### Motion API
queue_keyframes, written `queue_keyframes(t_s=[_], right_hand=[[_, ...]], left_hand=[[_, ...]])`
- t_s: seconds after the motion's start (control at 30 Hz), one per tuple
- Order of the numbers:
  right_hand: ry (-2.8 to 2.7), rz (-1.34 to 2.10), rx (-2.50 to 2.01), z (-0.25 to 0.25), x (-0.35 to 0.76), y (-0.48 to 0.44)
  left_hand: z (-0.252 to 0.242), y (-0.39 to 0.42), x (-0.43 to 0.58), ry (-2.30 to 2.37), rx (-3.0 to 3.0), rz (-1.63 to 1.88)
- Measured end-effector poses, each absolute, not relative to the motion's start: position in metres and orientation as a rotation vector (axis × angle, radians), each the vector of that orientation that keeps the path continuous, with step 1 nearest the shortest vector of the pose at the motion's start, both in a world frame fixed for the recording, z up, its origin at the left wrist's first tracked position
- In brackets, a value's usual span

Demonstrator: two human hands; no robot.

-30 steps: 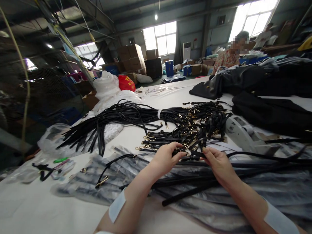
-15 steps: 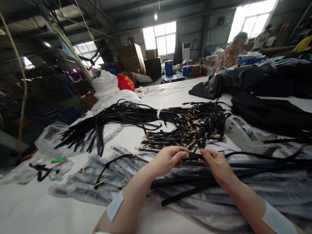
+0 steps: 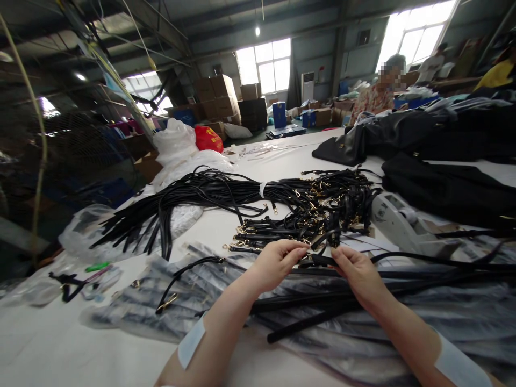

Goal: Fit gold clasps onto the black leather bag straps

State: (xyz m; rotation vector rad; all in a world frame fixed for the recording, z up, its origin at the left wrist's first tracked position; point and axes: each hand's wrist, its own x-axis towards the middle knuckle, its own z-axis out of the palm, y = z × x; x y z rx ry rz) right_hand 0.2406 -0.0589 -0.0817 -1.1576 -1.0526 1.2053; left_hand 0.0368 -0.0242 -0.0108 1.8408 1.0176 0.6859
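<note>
Two bare hands at work on a black strap (image 3: 321, 260) over the near part of a white bench (image 3: 52, 349). The left hand (image 3: 278, 264) is closed, thumb against forefinger, at the gold-coloured fitting (image 3: 308, 257) on the strap's end; the exact contact is too small for me to make out. The right hand (image 3: 357, 267) grips the strap itself between thumb and fingertips, so that a short length spans the gap between the two hands.

Just beyond the fingers lies a row of short straps (image 3: 258, 236) with gold clips at their left ends. Behind it, a long strap bundle (image 3: 217, 188) stretches across the bench, gathered by a white band (image 3: 263, 189); to the right of the band it meets a tangle of gold hardware and black leather-like pieces (image 3: 322, 201). A pale tape dispenser (image 3: 407, 228) stands beside this tangle, and dark goods (image 3: 443, 185) are piled further right.

Beneath the forearms, clear plastic wrapping (image 3: 330, 357) covers dark contents, with loose straps lying across the top. To the left, a single strap with a gold clip (image 3: 167, 303) curves over the same wrapping, and a small green object (image 3: 97, 266) rests on the bench. A red bag (image 3: 208, 138) sits at the far edge; near the dark goods I see a co-worker in a patterned top (image 3: 371, 101).
</note>
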Motion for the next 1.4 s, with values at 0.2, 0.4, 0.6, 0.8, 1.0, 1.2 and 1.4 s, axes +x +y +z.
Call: queue_keyframes(t_s=[0.2, 0.4, 0.6, 0.8, 1.0, 1.2, 1.4], right_hand=[[-1.032, 1.232, -1.145, -0.080, 0.241, -0.060], [-1.056, 1.206, -1.176, -0.081, 0.241, -0.059], [-1.050, 1.215, -1.162, -0.080, 0.241, -0.059], [-1.047, 1.219, -1.167, -0.081, 0.240, -0.058], [-1.053, 1.247, -1.167, -0.083, 0.241, -0.058], [-1.075, 1.194, -1.184, -0.079, 0.240, -0.058], [-1.045, 1.195, -1.185, -0.074, 0.238, -0.058]], left_hand=[[-0.013, -0.023, 0.037, 0.959, 1.480, 0.770], [-0.015, -0.022, 0.035, 0.925, 1.470, 0.738], [-0.015, -0.023, 0.036, 0.967, 1.506, 0.756], [-0.004, -0.028, 0.039, 0.979, 1.446, 0.772], [-0.001, -0.030, 0.037, 0.881, 1.512, 0.741], [-0.008, -0.030, 0.038, 0.821, 1.497, 0.625], [-0.008, -0.035, 0.043, 0.678, 1.385, 0.645]])
